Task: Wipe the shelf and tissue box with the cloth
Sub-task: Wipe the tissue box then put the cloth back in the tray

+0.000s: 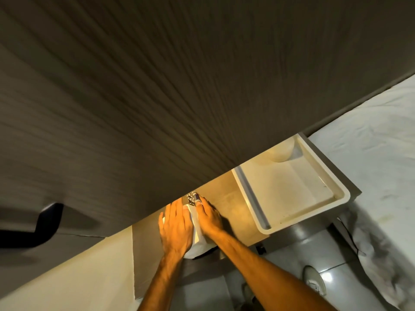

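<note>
The white tissue box [198,234] stands on the warm-lit beige shelf [233,209], close under a dark overhanging panel. My left hand [176,227] lies flat against the box's left side, fingers together, holding it. My right hand [210,218] rests on the box's right side with a ring on one finger. Its fingertips press a patterned cloth [191,197] at the far end of the box. Most of the cloth is hidden under the fingers and the panel edge.
A dark wood-grain panel [179,86] fills the upper view and hangs low over the shelf. A white tray [344,196] holding a pale round object [281,151] sits right of the box. White bedding [370,142] lies farther right, and a black handle [40,225] is at the left.
</note>
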Tool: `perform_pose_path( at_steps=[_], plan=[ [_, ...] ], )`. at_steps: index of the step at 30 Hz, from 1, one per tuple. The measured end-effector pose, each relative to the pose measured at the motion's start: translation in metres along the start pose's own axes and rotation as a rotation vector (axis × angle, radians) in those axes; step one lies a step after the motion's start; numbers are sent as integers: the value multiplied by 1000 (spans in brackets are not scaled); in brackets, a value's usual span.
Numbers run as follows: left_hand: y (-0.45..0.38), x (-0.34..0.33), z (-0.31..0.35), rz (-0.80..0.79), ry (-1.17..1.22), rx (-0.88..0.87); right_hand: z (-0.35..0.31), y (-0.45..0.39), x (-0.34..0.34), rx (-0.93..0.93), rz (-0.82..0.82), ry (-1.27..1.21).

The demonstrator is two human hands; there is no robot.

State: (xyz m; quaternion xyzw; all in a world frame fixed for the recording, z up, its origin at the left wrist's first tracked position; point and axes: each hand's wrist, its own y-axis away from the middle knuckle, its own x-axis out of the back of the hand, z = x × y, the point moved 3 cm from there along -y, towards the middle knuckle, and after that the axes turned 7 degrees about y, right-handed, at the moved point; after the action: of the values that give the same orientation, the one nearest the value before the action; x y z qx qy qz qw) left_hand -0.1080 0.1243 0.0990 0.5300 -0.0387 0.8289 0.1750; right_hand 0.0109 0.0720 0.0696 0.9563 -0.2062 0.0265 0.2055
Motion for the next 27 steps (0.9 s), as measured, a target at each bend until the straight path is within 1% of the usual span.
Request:
perform_pose_path(
  at_steps=[1, 3, 6, 7, 9, 11, 14, 17, 20, 23, 26, 27],
  plan=[
    [-2, -2, -6, -3, 28, 18, 2, 7, 2, -46, 21, -42],
    [-3, -3, -14, -20, 21, 27, 11, 28, 2, -79, 87, -83],
    [-1, -1, -6, -49, -117, -79, 5, 53, -1, -30, 141, -137],
    [1, 1, 0, -43, -157, -121, -3, 51, -1, -2, 142, -127],
    [5, 7, 14, 29, -207, -203, -25, 33, 2, 63, 99, -99],
    [6, 11, 22, 51, -226, -234, -41, 7, 1, 53, 31, -70],
    [3, 7, 11, 1, -167, -175, -30, -20, 1, -83, 9, -72],
    [2, 7, 12, 26, -55, -118, -3, 5, 4, -149, 64, -103],
    [3, 8, 19, 37, -153, -183, 11, 49, 0, -134, 144, -133],
    [4, 8, 16, 19, -136, -156, 0, 55, -7, -49, 181, -144],
    [5, 10, 22, 34, -193, -219, -24, 21, -4, 46, 112, -83],
    [3, 8, 17, 23, -198, -220, -26, 6, -5, 30, 68, -70]
  ],
)
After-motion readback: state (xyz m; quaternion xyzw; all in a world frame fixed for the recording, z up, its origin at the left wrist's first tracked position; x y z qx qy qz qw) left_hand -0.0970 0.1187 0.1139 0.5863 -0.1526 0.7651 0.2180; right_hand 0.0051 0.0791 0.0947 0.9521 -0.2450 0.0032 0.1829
